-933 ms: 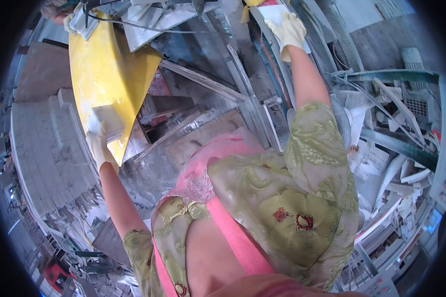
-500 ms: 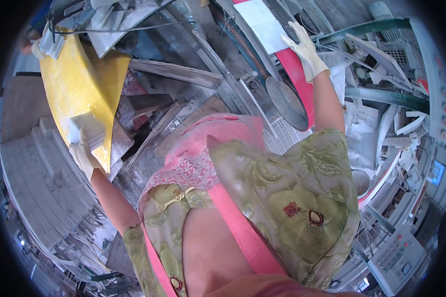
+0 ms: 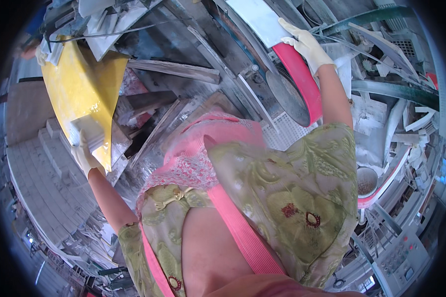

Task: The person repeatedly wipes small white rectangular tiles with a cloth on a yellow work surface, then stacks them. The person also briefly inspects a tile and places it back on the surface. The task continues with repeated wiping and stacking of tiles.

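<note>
My left hand [image 3: 85,157], in a pale glove, grips a small stack of grey-white tiles [image 3: 90,127] on the lower part of a wet yellow sheet [image 3: 79,86]. Its thumb lies on the top face; the other fingers are mostly hidden. My right hand [image 3: 307,48], gloved too, reaches out with its fingers stretched, the tips at the edge of a flat white tile [image 3: 258,21]. That tile lies on a red belt [image 3: 300,81], which curves round a grey roller wheel [image 3: 286,99].
At the upper left, another person's gloved hand [image 3: 40,55] is at some tiles [image 3: 54,52]. Stacked grey slabs [image 3: 49,173] fill the left side. Wooden boards [image 3: 176,70] lie between the sheet and the belt. A green curved bar [image 3: 396,91] and a control panel [image 3: 404,262] stand on the right.
My right hand has turned, its fingers now pointing more to the left at the tile's edge. The white tile has shifted slightly up and left in view. My left hand stays at the stack.
</note>
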The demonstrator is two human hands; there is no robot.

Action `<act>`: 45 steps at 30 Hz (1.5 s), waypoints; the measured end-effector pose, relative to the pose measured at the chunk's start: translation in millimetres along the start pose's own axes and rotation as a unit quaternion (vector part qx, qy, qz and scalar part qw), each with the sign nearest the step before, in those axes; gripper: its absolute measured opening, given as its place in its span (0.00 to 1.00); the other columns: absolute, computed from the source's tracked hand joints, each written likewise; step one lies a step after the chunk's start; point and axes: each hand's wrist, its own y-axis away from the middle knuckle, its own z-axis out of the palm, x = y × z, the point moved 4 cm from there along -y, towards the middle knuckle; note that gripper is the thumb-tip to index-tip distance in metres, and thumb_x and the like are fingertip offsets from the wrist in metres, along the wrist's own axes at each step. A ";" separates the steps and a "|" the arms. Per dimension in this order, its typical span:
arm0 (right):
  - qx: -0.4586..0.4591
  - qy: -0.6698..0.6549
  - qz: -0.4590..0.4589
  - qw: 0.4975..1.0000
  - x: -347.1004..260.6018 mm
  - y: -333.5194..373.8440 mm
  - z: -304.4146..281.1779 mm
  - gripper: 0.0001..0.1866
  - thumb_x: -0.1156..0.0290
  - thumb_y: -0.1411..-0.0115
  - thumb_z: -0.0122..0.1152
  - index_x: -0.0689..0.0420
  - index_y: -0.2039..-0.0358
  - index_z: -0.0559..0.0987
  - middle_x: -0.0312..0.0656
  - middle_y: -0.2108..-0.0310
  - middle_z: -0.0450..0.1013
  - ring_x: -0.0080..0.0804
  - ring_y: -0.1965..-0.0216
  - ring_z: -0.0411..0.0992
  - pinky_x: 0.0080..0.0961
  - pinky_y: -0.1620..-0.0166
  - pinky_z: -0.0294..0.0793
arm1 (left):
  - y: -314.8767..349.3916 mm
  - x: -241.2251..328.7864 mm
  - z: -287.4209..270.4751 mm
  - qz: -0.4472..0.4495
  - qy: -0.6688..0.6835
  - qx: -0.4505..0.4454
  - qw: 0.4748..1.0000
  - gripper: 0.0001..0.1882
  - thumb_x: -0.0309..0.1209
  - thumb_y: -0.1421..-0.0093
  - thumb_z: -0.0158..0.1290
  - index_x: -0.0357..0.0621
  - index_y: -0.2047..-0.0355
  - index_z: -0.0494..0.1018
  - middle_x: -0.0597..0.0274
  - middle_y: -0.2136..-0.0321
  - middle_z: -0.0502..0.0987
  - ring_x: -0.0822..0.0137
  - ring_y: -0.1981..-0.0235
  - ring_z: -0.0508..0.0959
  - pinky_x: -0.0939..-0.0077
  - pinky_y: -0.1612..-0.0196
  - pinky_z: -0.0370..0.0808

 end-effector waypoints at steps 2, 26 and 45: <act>0.022 0.244 -0.039 0.969 -24.1 5.2 -6.0 0.40 0.66 0.42 0.70 0.56 0.31 0.65 0.52 0.27 0.54 0.48 0.26 0.52 0.36 0.27 0.53 | 0.0 -1.2 0.2 -0.003 0.000 -0.001 1.000 0.43 0.48 0.42 0.66 0.29 0.38 0.64 0.47 0.40 0.71 0.57 0.40 0.70 0.61 0.33 0.62; 0.003 0.448 -0.147 0.882 -91.3 -72.3 43.7 0.33 0.63 0.35 0.53 0.62 0.32 0.63 0.50 0.30 0.60 0.40 0.27 0.54 0.42 0.27 0.50 | 26.6 30.9 -6.8 0.047 -0.228 0.088 0.968 0.39 0.61 0.48 0.62 0.34 0.54 0.80 0.47 0.67 0.84 0.53 0.63 0.84 0.58 0.57 0.80; -0.109 -0.373 -0.007 0.921 -289.3 -148.2 159.1 0.22 0.68 0.31 0.49 0.61 0.38 0.73 0.61 0.46 0.73 0.57 0.43 0.71 0.44 0.43 0.72 | 41.8 27.1 -23.5 0.017 -0.071 -0.025 0.997 0.35 0.50 0.44 0.63 0.30 0.51 0.70 0.44 0.67 0.83 0.48 0.61 0.84 0.61 0.58 0.80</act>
